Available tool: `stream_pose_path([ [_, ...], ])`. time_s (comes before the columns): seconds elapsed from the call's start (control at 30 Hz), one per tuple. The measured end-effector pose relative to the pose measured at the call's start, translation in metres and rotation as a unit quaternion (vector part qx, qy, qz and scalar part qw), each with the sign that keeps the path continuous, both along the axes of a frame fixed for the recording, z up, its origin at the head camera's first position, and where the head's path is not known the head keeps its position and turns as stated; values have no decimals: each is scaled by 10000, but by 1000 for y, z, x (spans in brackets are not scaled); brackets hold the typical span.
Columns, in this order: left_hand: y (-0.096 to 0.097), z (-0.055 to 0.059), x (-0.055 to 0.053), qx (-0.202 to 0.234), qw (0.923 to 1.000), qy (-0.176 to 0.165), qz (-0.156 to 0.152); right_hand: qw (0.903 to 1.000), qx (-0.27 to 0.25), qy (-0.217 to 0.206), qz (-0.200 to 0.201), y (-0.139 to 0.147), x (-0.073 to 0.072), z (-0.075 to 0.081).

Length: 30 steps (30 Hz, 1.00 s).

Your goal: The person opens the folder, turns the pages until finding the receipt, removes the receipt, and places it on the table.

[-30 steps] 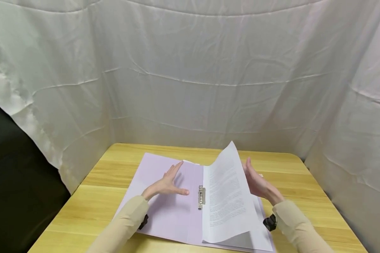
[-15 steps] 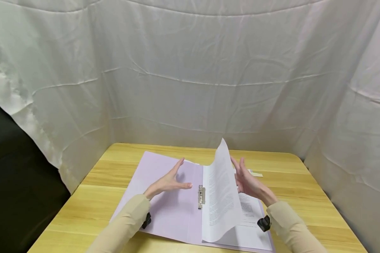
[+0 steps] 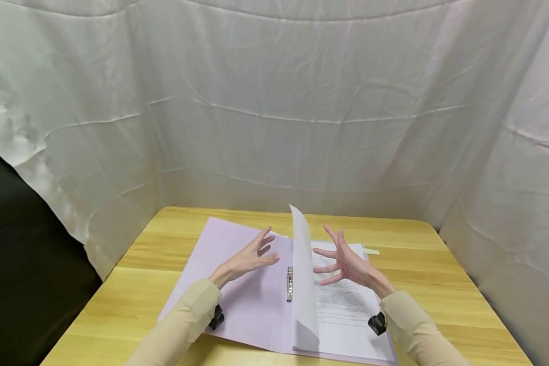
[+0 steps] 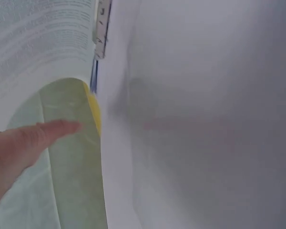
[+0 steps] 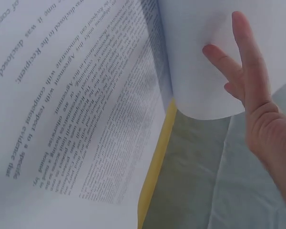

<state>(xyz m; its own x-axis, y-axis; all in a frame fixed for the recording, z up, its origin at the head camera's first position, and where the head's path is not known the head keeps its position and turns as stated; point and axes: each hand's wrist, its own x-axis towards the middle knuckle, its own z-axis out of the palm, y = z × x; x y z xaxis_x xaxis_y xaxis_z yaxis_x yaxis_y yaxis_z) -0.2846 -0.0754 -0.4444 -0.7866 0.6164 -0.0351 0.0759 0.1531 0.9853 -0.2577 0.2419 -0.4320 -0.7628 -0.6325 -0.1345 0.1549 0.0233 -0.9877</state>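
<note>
A lilac folder lies spread open on the table, with a metal clip at its spine. One white sheet stands almost upright from the clip, its free edge curling toward the left. Beneath its right side lies a stack of printed pages. My right hand, fingers spread, is right of the raised sheet; in the right wrist view its fingertips overlap the sheet's back. Over the left cover hovers my left hand, fingers extended and holding nothing, its thumb visible in the left wrist view.
The wooden table extends around the folder. A pale strip sticks out past the pages' far right corner. Light grey curtains enclose the back and sides, with a black area at the left.
The raised sheet has swung leftward from leaning right to nearly upright, uncovering the printed page below. My right hand has followed it left; my left hand has shifted slightly right.
</note>
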Motion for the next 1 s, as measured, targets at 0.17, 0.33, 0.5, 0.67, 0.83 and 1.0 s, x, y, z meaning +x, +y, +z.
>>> stream_pose_path([
  [0.17, 6, 3, 2, 547, 9968, -575, -8, 9998, 187, 35, -27, -3, 1, -2],
  [0.33, 9, 5, 3, 945, 9896, -1047, 288, 9996, 269, 41, 22, -4, 3, -4],
  [0.5, 9, 6, 2, 1164, 9834, -1325, 434, 9995, 296, 97, 100, -3, 4, -6],
  [0.67, 8, 5, 0, 1326, 9777, -1475, 697, 9994, 288, 89, 197, -1, 3, -8],
  [0.83, 9, 3, 0, 1101, 9739, -1481, 1322, 9987, 433, 191, 211, 5, 4, -12],
  [1.0, 6, 0, 1, 717, 9701, -1405, 1844, 9962, 767, 376, 176, 12, 3, -19],
])
